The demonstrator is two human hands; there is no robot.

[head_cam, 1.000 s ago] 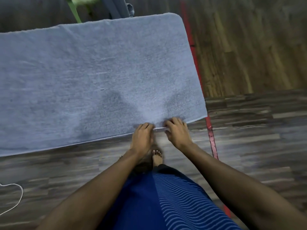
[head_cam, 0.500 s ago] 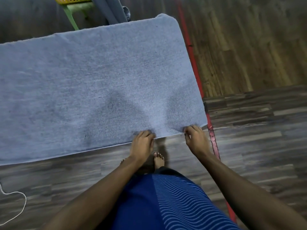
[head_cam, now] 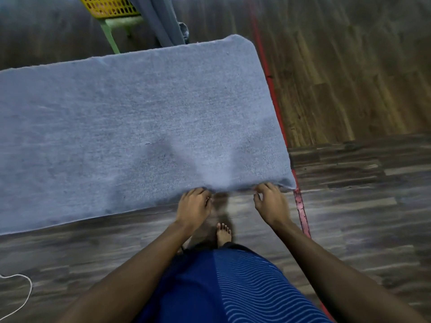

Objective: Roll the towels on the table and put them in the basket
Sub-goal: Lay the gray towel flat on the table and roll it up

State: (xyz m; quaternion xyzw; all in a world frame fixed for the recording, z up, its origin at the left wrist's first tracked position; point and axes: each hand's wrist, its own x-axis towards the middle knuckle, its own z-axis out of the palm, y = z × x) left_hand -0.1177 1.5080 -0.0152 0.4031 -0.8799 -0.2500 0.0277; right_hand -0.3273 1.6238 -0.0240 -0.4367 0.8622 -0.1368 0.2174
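- Blue-grey towel lies spread flat across the left and centre of the frame. It covers the table completely, so the tabletop is hidden.
- Left hand is at the towel's near edge, lower centre, with fingers curled over the hem and gripping it.
- Right hand is just beside the towel's near-right corner. Its fingers are curled onto the same hem and the thumb stands apart. It looks like a pinch, but blur softens the detail.
- The hem between the two hands is slightly raised and puckered. No roll has formed yet.
- Risk: both hands sit at the right end of a long edge, and the whole left stretch is unheld. If the person rolls from here, the right side will likely turn first and give a skewed, cone-shaped roll.
- Risk: pulling the hem toward the body could drag the towel off the near side onto the floor.
- Risk: a loose first turn would make a slack roll that opens when lifted.
- Yellow basket stands on a green stool at upper left, well apart from the hands. A roll as long as this edge may not fit, and carrying it there gives it a chance to unwind.
- A grey cloth hangs next to the basket and could snag the roll.
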